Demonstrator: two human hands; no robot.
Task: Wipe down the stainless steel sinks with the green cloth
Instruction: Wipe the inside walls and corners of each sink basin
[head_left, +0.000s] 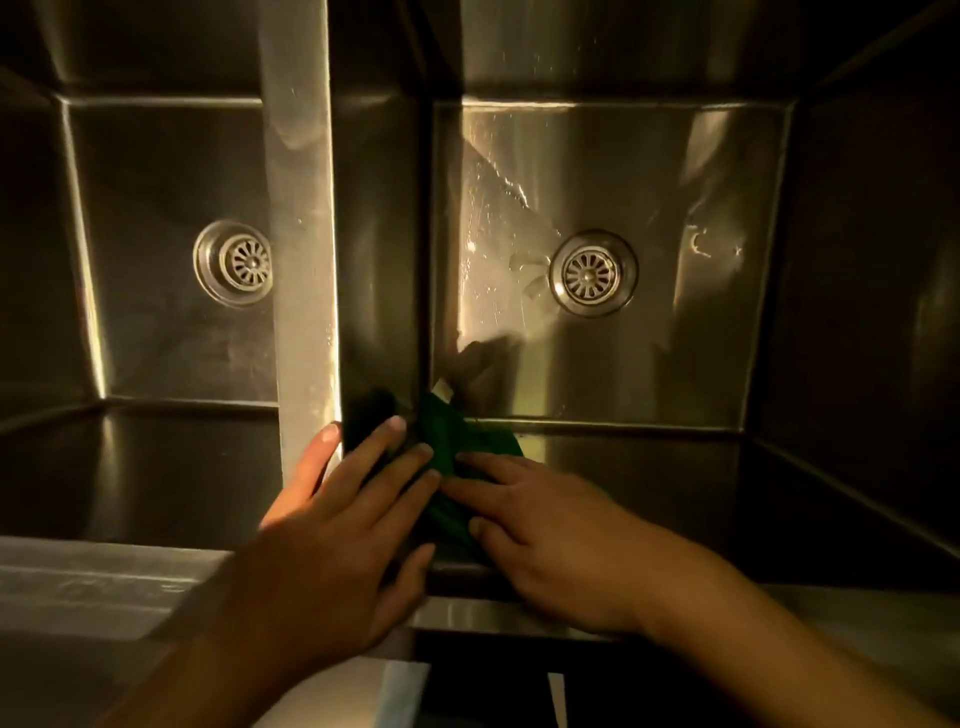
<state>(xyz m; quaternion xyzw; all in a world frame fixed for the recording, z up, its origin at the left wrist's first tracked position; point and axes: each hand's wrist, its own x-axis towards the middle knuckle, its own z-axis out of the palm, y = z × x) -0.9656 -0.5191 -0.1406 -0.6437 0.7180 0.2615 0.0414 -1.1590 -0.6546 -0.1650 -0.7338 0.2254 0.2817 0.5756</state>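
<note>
Two deep stainless steel sinks lie side by side below me: the left sink and the right sink, split by a bright steel divider. The green cloth is pressed into the near left corner of the right sink, partly hidden by my fingers. My left hand lies flat over the divider's near end, fingers spread and touching the cloth's left part. My right hand presses the cloth against the near wall with its fingers. Wet streaks shine on the right sink's floor.
Each sink has a round drain strainer, one in the left sink and one in the right. The steel front rim runs along the near edge. The light is dim and yellowish.
</note>
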